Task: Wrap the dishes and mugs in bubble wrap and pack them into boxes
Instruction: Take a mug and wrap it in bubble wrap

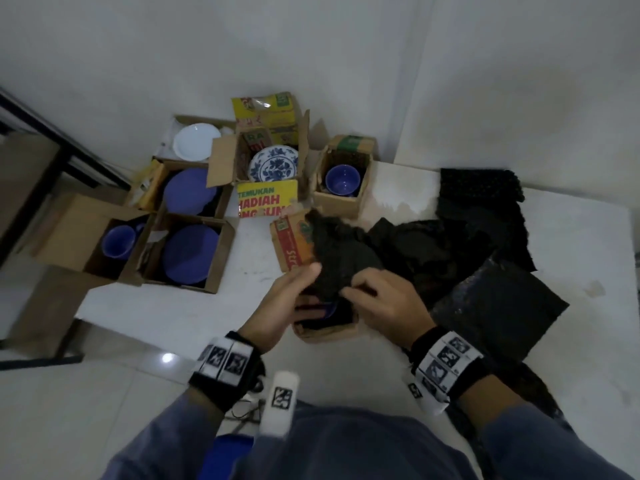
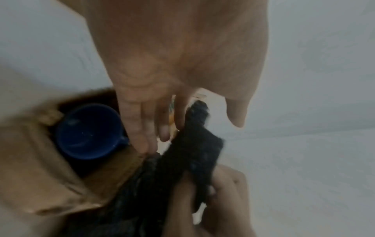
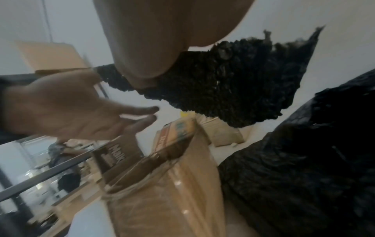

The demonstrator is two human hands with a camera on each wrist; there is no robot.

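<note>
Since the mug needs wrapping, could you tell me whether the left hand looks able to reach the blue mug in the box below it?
Probably yes: the left hand hangs open right beside the blue mug, and the box is open-topped.

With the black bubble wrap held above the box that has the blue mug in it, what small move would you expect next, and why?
Probably lower the black bubble wrap into the open box over the blue mug. The right hand pinches the sheet just above the opening, the mug sits bare inside, and the left hand is open beside the box, ready to tuck.
</note>
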